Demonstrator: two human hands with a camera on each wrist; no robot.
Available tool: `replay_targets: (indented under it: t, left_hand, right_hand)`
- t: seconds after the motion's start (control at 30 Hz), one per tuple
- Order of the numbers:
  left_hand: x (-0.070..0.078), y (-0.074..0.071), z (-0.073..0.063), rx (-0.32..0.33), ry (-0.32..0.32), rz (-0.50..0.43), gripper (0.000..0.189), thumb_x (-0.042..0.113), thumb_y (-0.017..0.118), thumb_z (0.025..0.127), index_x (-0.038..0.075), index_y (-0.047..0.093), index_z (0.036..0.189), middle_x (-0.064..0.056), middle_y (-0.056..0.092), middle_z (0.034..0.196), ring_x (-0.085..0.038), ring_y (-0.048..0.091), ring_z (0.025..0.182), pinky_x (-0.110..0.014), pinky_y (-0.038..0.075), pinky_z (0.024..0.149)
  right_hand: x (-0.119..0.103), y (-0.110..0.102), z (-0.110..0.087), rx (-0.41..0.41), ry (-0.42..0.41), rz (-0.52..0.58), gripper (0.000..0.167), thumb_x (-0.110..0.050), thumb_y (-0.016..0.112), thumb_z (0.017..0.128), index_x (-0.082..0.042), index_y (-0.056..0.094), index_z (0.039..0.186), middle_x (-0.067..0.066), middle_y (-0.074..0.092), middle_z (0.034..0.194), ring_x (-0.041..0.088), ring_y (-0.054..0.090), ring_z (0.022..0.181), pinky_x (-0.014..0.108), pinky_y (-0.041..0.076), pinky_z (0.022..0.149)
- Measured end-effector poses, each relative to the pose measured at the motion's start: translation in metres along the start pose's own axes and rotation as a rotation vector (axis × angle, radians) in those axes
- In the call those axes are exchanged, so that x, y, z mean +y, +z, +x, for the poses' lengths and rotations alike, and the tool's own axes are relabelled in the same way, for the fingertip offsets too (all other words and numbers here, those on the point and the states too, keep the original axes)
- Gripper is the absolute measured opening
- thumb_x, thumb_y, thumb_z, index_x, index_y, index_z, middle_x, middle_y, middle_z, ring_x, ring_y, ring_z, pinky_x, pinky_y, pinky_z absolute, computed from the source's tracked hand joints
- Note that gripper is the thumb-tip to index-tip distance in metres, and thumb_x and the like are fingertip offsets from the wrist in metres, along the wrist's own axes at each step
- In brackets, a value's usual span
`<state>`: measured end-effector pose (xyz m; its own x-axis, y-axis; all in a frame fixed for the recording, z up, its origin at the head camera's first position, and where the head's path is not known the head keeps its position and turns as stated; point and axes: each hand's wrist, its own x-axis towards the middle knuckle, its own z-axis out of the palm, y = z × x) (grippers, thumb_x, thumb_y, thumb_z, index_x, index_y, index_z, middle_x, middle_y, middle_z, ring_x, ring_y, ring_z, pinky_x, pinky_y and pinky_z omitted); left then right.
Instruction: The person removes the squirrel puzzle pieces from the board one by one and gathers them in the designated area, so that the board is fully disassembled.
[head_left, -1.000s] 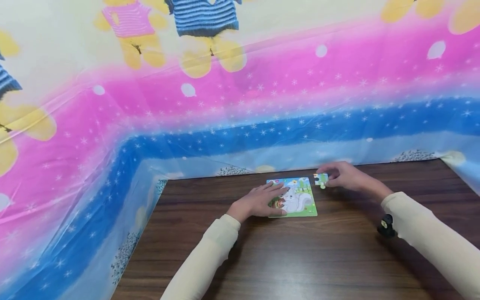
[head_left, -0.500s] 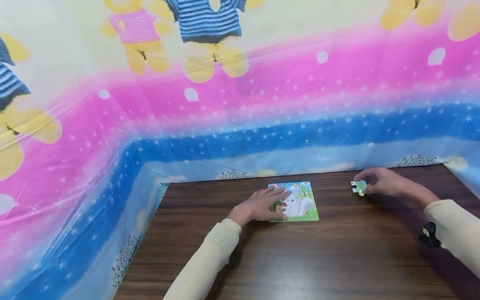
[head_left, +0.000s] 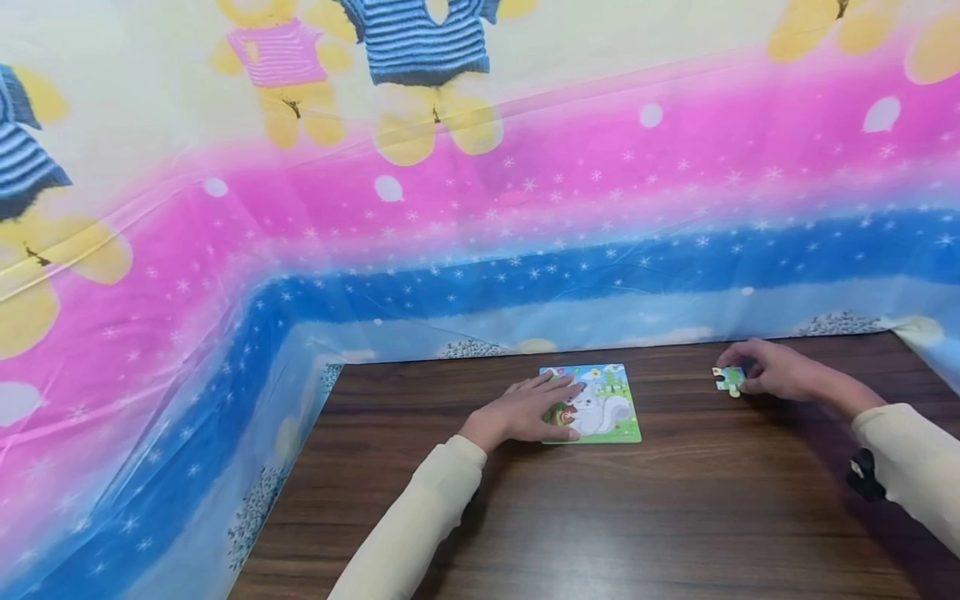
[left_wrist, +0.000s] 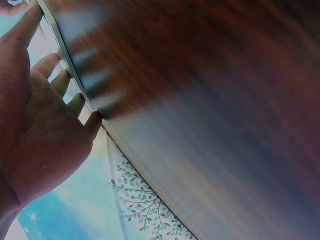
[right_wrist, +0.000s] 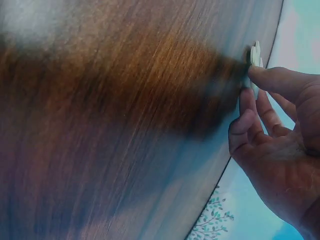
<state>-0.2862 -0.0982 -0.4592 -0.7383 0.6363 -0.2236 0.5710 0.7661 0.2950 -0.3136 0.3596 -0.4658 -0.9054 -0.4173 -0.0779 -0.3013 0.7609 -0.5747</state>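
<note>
My left hand (head_left: 525, 410) rests with spread fingers on the left part of a square picture puzzle board (head_left: 619, 423), which shows a pale grey squirrel on green grass. The hand hides the board's left side. In the left wrist view the fingers (left_wrist: 61, 82) reach to the board's thin edge. Off to the right, my right hand (head_left: 787, 372) holds a jigsaw piece (head_left: 727, 379) between thumb and fingers at the tabletop. This green and light blue piece has a knob pointing toward me and stands apart from the board. Its edge shows pale in the right wrist view.
A dark wood-grain table (head_left: 600, 517) carries everything. Behind it and along its left side hangs a patterned cloth (head_left: 480, 292) in pink, blue and cream. A small black device (head_left: 865, 475) sits at the right sleeve (head_left: 907, 450).
My right hand has carried the jigsaw piece rightward, from close beside the board to well apart from it, mostly in the first half second. The left hand has stayed on the board.
</note>
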Motion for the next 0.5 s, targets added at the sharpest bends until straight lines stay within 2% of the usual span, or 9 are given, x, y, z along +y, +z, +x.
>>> replay_targets:
  t: [0.13, 0.3, 0.4, 0.5]
  left_hand:
    - [0.000, 0.001, 0.001, -0.004, 0.003, -0.006, 0.085, 0.063, 0.061, 0.101, 0.039, 0.018, 0.170, 0.013, 0.011, 0.180, -0.021, 0.006, 0.169, -0.063, 0.015, 0.133]
    - [0.000, -0.001, 0.000, -0.002, 0.003, 0.002, 0.084, 0.063, 0.060, 0.101, 0.039, 0.018, 0.170, 0.012, 0.011, 0.180, -0.021, 0.006, 0.169, -0.063, 0.016, 0.133]
    - [0.000, -0.001, 0.000, 0.002, 0.001, 0.006, 0.084, 0.064, 0.060, 0.101, 0.039, 0.019, 0.170, 0.013, 0.012, 0.180, -0.021, 0.007, 0.169, -0.062, 0.016, 0.134]
    - [0.000, -0.002, 0.000, 0.001, 0.003, 0.001, 0.084, 0.062, 0.062, 0.101, 0.038, 0.021, 0.170, 0.012, 0.012, 0.180, -0.022, 0.007, 0.169, -0.061, 0.016, 0.134]
  right_hand:
    - [0.002, 0.004, 0.002, -0.008, -0.004, -0.021, 0.040, 0.000, 0.075, 0.094, 0.000, 0.065, 0.132, 0.029, 0.054, 0.131, 0.025, 0.067, 0.098, 0.031, 0.054, 0.072]
    - [0.000, 0.003, 0.005, -0.003, -0.034, -0.052, 0.041, 0.003, 0.075, 0.092, 0.000, 0.065, 0.131, 0.029, 0.055, 0.130, 0.025, 0.066, 0.098, 0.030, 0.053, 0.072]
    - [-0.008, 0.002, 0.006, 0.021, -0.091, -0.083, 0.046, 0.013, 0.067, 0.087, 0.001, 0.066, 0.132, 0.029, 0.057, 0.132, 0.025, 0.063, 0.100, 0.026, 0.051, 0.072]
    - [-0.021, 0.000, 0.011, 0.040, -0.114, -0.085, 0.060, 0.020, 0.057, 0.080, 0.000, 0.065, 0.135, 0.030, 0.055, 0.138, 0.022, 0.057, 0.091, 0.025, 0.046, 0.068]
